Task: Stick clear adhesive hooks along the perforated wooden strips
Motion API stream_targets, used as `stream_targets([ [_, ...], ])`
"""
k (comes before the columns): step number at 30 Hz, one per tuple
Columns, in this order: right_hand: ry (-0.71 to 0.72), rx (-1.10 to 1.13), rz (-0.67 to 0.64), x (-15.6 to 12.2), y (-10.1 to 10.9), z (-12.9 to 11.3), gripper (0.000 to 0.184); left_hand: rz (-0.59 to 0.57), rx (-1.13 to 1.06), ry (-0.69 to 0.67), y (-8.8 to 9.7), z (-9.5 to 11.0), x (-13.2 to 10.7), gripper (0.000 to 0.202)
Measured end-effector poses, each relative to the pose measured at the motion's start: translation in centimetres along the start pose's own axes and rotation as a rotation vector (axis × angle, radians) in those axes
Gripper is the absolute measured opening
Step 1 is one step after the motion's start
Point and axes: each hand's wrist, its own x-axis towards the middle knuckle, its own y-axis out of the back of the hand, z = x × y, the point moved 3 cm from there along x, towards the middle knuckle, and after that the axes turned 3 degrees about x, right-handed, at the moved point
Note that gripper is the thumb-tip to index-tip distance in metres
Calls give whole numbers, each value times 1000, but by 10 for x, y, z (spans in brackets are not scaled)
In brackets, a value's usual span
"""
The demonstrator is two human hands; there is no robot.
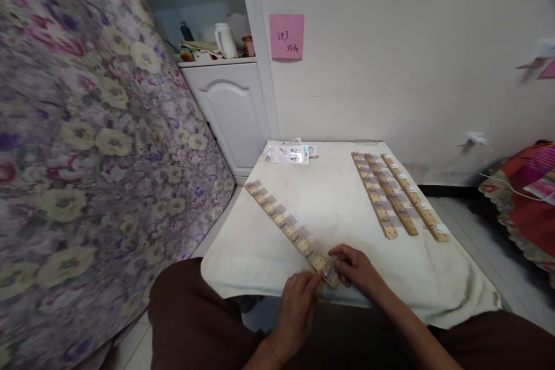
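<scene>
A long wooden strip [288, 231] lies slantwise on the table, fitted with a row of small metal clips and clear plastic pieces. At its near end, my left hand [298, 302] is closed, with the thumb and fingertips pressed against the strip's edge. Across from it, my right hand [356, 270] curls its fingers at the last clear plastic piece [332, 263], beside the end metal clip [326, 270]. The fingers partly cover this piece, so its exact shape is hard to make out.
Three similar fitted wooden strips [392, 199] lie side by side at the table's right. Clear flat packs [287, 154] rest at the back left on the cream tablecloth [329, 185]. A flowered curtain [108, 127] hangs at left; a pink note [287, 37] is on the wall.
</scene>
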Motion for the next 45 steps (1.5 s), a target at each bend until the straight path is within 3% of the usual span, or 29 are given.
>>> stream_targets([
  [34,-6,-20,-3,-1,3,1,21,-40,43,23,-3,-1,4,71],
  [45,14,-182,96,-2,-1,-4,14,-53,73,26,-3,0,6,67],
])
